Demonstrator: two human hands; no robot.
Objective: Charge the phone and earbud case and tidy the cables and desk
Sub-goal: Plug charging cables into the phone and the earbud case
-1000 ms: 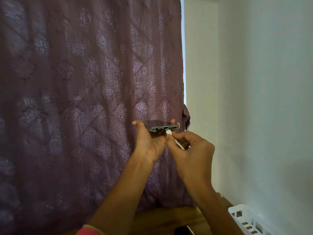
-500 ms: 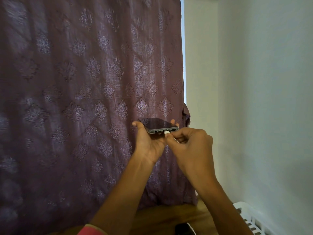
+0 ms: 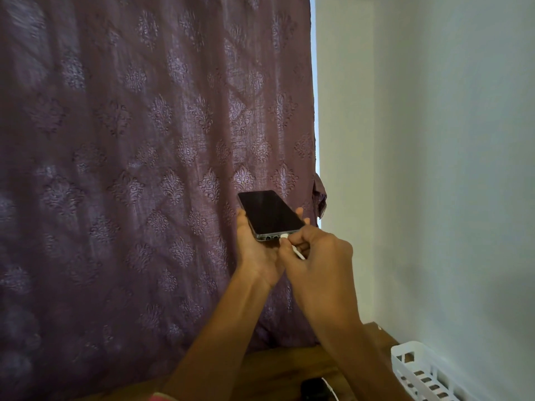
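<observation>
One phone (image 3: 269,214), screen up, sits mid-view, gripped by the left hand's (image 3: 254,253) curled fingers; at its 5 o'clock the right hand (image 3: 318,256) pinches one white cable (image 3: 285,236) at the phone's port

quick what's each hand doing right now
Left hand: closed around the phone, holding it from below.
Right hand: pinching the white cable plug at the phone's bottom edge.

Raised left hand (image 3: 256,251) cradles the phone (image 3: 267,212), right hand (image 3: 321,259) pinches the plug (image 3: 284,236)
</observation>
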